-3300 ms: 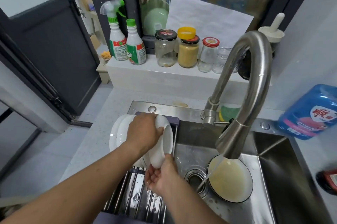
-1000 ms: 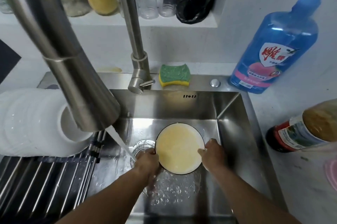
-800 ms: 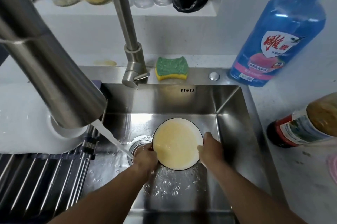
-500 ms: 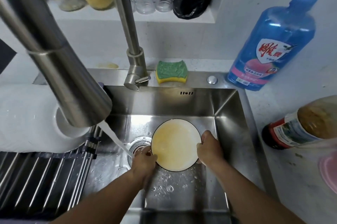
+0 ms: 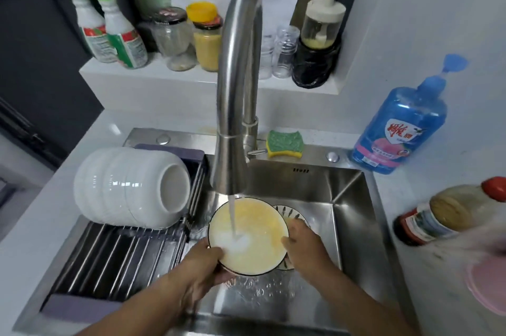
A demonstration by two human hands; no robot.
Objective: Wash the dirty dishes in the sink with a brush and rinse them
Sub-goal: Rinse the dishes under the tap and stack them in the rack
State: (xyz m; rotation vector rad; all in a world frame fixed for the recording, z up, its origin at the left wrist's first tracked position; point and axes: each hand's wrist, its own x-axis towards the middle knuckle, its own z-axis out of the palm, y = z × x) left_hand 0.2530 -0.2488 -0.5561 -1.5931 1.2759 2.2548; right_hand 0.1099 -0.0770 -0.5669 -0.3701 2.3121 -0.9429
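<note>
My left hand (image 5: 204,260) grips the near rim of the yellow-smeared round bowl (image 5: 254,226). My right hand (image 5: 305,244) holds its right side under the tap water (image 5: 232,215) in the steel sink (image 5: 315,187). I think the white bowls (image 5: 128,187) on the metal rack (image 5: 117,256) are done. This bowl and the patterned dish (image 5: 288,211) below are not.

Bare forearms reach in from below, converging; left hand (image 5: 204,264) grips bowl (image 5: 262,240) at near-left rim, thumb over edge; right hand (image 5: 304,246) holds right rim, fingers curled.
</note>
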